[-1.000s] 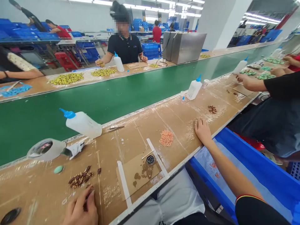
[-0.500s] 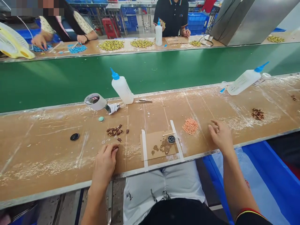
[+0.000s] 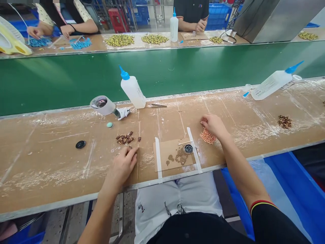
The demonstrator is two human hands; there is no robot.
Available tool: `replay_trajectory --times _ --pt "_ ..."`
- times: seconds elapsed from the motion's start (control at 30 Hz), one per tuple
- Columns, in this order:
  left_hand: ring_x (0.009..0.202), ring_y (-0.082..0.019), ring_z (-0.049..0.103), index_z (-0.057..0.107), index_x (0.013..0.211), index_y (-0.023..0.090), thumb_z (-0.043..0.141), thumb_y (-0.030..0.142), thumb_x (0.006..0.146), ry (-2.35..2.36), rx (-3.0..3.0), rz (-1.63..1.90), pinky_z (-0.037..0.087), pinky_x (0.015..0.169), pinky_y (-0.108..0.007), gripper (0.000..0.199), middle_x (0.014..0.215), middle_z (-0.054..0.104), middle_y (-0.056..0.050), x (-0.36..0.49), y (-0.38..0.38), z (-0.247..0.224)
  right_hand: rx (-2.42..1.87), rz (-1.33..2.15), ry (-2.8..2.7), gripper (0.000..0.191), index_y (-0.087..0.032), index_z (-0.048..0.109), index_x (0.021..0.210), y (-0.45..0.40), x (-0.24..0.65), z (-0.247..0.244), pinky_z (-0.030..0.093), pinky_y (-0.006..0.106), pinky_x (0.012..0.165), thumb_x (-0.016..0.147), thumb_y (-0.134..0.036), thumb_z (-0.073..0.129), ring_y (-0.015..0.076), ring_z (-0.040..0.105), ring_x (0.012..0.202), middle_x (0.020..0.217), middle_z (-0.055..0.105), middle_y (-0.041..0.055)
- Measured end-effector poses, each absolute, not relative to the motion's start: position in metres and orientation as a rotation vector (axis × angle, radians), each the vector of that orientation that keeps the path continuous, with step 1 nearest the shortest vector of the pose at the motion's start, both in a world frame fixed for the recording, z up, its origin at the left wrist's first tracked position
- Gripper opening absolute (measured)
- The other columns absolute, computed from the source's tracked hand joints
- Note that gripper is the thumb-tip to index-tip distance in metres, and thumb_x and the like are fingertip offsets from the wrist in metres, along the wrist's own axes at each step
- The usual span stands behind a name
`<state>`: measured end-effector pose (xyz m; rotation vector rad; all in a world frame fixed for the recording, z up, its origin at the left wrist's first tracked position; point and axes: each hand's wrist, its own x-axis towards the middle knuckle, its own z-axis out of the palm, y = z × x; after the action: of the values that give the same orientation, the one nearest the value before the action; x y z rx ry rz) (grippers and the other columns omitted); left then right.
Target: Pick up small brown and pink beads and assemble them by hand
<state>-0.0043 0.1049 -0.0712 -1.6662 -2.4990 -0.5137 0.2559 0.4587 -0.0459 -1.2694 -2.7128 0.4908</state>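
Observation:
My left hand [image 3: 124,163] rests on the brown worktop with its fingers curled together, just below a small pile of dark brown and tan pieces [image 3: 123,138]. Whatever its fingertips may pinch is too small to name. Over the far edge of a pile of small orange pieces [image 3: 208,137] is my right hand [image 3: 213,124], fingers bent together and the held object, if any, hidden. Between the hands lies a cardboard sheet [image 3: 162,149] under two white tape strips. On it are a small round pot of black stuff [image 3: 188,148], a thin stick [image 3: 185,143] and dark wet stains.
Behind stand a white blue-tipped bottle [image 3: 133,91], tweezers [image 3: 156,105] and a tape roll [image 3: 103,105]. A black lid [image 3: 80,144] lies left. Another bottle [image 3: 271,85] leans at right near a brown pile [image 3: 284,122]. Two co-workers sit beyond the green belt [image 3: 157,67].
My right hand has moved left and away from me, from bare worktop to the orange pile. My left hand has shifted slightly right and forward, closer to the brown pieces.

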Motion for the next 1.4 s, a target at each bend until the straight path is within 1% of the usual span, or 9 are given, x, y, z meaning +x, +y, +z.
replay_trajectory --times 0.1,0.2,0.37,0.47,0.6,0.8,0.9,1.03,1.4 --pt "0.078 -0.020 0.066 0.075 0.110 0.019 0.043 0.029 0.102 -2.459 -1.756 -0.698 0.055 0.073 -0.031 0.035 0.092 0.065 -0.007 -0.010 0.137 -0.056 -1.307 0.470 -2.802 0.017 -0.020 0.078 0.089 0.464 0.243 -0.039 0.050 0.031 0.082 0.091 -0.011 0.064 0.0250 0.072 0.096 0.097 0.080 0.0101" --pt "0.082 -0.017 0.067 0.076 0.108 0.020 0.052 0.026 0.098 -2.494 -1.966 -0.963 0.058 0.082 -0.030 0.027 0.093 0.066 -0.005 -0.012 0.191 -0.040 -1.314 0.459 -2.871 0.017 -0.019 0.079 0.085 0.467 0.228 -0.036 0.049 0.031 0.079 0.088 -0.009 0.065 0.0260 0.074 0.093 0.094 0.081 0.0118" --pt "0.072 -0.010 0.066 0.077 0.105 0.016 0.060 0.025 0.093 -2.689 -2.130 -1.748 0.059 0.073 -0.026 0.022 0.099 0.072 -0.006 0.000 0.267 -0.042 -1.242 0.464 -2.908 0.021 -0.018 0.082 0.086 0.461 0.211 -0.037 0.050 0.033 0.078 0.086 -0.007 0.063 0.0279 0.075 0.090 0.091 0.081 0.0138" --pt "0.072 -0.010 0.069 0.077 0.105 0.013 0.066 0.025 0.092 -2.806 -2.044 -2.188 0.060 0.077 -0.026 0.021 0.095 0.074 -0.006 0.005 0.280 -0.055 -1.138 0.494 -2.892 0.026 -0.020 0.083 0.091 0.457 0.208 -0.041 0.053 0.035 0.083 0.089 -0.009 0.059 0.0284 0.075 0.096 0.099 0.082 0.0130" --pt "0.079 -0.011 0.071 0.078 0.110 0.013 0.073 0.027 0.090 -2.819 -1.994 -2.515 0.063 0.087 -0.030 0.025 0.101 0.077 -0.008 0.002 0.273 -0.065 -0.980 0.585 -2.856 0.030 -0.023 0.084 0.094 0.453 0.207 -0.049 0.055 0.037 0.088 0.092 -0.010 0.056 0.0265 0.075 0.098 0.103 0.082 0.0097" --pt "0.085 -0.010 0.073 0.078 0.115 0.012 0.078 0.025 0.089 -2.794 -1.813 -2.837 0.062 0.091 -0.028 0.029 0.105 0.078 -0.010 -0.005 0.268 -0.068 -0.942 0.675 -2.743 0.028 -0.020 0.079 0.111 0.449 0.217 -0.054 0.058 0.038 0.090 0.097 -0.014 0.055 0.0249 0.076 0.096 0.106 0.081 0.0097" --pt "0.085 -0.011 0.074 0.079 0.115 0.012 0.080 0.025 0.088 -2.778 -1.776 -2.927 0.063 0.088 -0.028 0.030 0.105 0.078 -0.010 -0.004 0.269 -0.069 -0.982 0.654 -2.699 0.019 -0.020 0.077 0.100 0.449 0.222 -0.054 0.057 0.039 0.088 0.095 -0.017 0.059 0.0255 0.074 0.091 0.100 0.080 0.0104" --pt "0.082 -0.011 0.073 0.078 0.115 0.012 0.081 0.024 0.088 -2.713 -1.801 -2.970 0.063 0.084 -0.027 0.030 0.103 0.078 -0.010 -0.003 0.269 -0.071 -0.978 0.644 -2.690 0.011 -0.021 0.073 0.087 0.449 0.222 -0.057 0.055 0.038 0.084 0.090 -0.016 0.063 0.0241 0.069 0.083 0.090 0.075 0.0079" --pt "0.081 -0.009 0.072 0.078 0.113 0.011 0.079 0.022 0.089 -2.655 -1.793 -3.033 0.061 0.083 -0.025 0.026 0.102 0.078 -0.009 -0.002 0.270 -0.074 -0.963 0.576 -2.691 0.012 -0.022 0.068 0.083 0.446 0.216 -0.069 0.054 0.037 0.082 0.090 -0.017 0.059 0.0242 0.066 0.083 0.092 0.070 0.0088"
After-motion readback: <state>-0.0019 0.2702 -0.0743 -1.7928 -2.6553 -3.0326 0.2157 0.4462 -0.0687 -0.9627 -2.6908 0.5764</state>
